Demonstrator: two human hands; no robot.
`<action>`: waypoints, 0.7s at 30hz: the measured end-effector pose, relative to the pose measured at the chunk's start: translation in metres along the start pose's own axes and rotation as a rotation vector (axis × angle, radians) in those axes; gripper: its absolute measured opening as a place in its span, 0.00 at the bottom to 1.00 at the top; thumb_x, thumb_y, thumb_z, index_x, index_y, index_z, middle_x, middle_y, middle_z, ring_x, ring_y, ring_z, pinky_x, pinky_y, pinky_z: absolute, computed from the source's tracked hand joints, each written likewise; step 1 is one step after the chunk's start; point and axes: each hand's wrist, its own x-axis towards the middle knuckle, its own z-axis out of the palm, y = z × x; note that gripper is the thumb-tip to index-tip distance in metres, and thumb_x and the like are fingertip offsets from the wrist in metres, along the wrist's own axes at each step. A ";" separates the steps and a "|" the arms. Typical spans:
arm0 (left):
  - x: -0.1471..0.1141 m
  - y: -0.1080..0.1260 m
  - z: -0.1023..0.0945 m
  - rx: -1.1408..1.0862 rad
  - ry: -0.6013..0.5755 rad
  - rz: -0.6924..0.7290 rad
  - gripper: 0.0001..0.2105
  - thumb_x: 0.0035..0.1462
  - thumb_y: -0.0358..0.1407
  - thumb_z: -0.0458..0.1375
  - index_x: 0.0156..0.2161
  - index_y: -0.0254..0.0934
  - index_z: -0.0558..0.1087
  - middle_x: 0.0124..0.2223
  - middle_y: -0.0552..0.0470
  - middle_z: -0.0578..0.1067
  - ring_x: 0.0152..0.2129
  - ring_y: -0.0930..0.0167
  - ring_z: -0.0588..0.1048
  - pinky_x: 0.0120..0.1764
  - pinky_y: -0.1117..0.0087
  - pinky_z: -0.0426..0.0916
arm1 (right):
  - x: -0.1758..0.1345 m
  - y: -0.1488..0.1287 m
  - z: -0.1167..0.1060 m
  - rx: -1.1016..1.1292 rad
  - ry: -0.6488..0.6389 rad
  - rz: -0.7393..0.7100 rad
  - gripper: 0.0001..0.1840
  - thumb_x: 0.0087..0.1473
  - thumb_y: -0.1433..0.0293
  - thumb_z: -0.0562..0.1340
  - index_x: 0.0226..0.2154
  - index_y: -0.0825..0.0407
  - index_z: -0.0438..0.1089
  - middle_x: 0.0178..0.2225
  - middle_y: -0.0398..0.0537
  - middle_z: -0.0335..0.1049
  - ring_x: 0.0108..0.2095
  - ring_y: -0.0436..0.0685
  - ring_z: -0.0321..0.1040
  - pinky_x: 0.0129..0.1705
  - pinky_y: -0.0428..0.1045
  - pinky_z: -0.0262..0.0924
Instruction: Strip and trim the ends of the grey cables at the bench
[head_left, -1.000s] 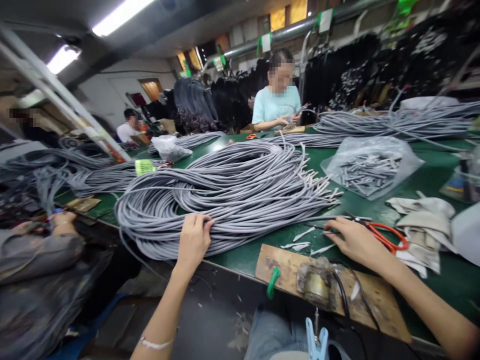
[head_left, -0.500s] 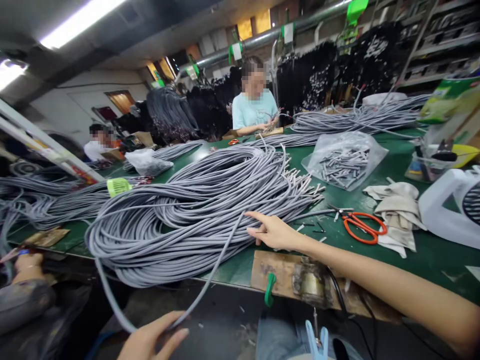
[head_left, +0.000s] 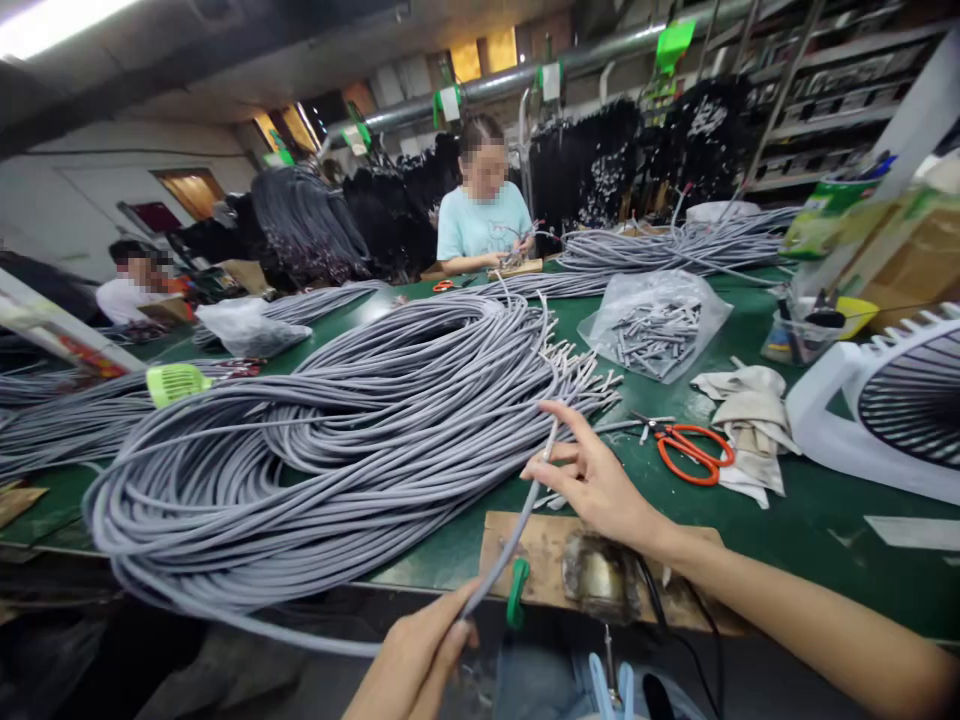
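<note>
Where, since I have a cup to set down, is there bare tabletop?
The largest bare patch of green tabletop seems to lie between the right forearm, the cloth, the fan and a white strip. A narrow gap runs between the bag of cut pieces and the orange-handled scissors. Left and centre are crowded by the coiled grey cable.

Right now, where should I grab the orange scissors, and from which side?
Probably by the handles of the scissors, coming from the near side: they lie flat, toward you and the right, beside the cloth, while the blades point left, away from you.
</note>
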 end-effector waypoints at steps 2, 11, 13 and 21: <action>0.032 0.006 0.018 -0.046 0.029 0.053 0.16 0.60 0.35 0.46 0.52 0.46 0.67 0.28 0.53 0.75 0.21 0.73 0.71 0.29 0.75 0.68 | -0.001 -0.008 -0.016 0.046 0.108 -0.052 0.40 0.50 0.66 0.61 0.59 0.46 0.38 0.30 0.43 0.72 0.21 0.47 0.64 0.20 0.42 0.54; 0.132 0.065 0.066 -0.099 0.078 0.289 0.12 0.58 0.30 0.49 0.44 0.36 0.72 0.31 0.49 0.73 0.28 0.71 0.71 0.33 0.73 0.64 | -0.013 -0.010 -0.070 -0.029 0.349 -0.033 0.13 0.48 0.61 0.62 0.26 0.56 0.70 0.25 0.45 0.70 0.23 0.47 0.63 0.23 0.43 0.56; 0.138 0.065 0.071 -0.114 0.101 0.290 0.11 0.57 0.30 0.51 0.43 0.36 0.73 0.33 0.48 0.74 0.30 0.70 0.71 0.34 0.72 0.64 | -0.015 -0.006 -0.069 -0.048 0.407 -0.024 0.12 0.47 0.62 0.63 0.24 0.56 0.70 0.23 0.44 0.68 0.24 0.48 0.63 0.25 0.43 0.57; 0.138 0.048 0.077 -0.365 0.120 0.174 0.10 0.55 0.32 0.54 0.41 0.37 0.75 0.26 0.52 0.71 0.21 0.74 0.67 0.23 0.75 0.60 | -0.012 0.001 -0.047 0.040 0.283 0.050 0.12 0.45 0.62 0.64 0.25 0.55 0.68 0.21 0.42 0.68 0.23 0.49 0.66 0.28 0.44 0.62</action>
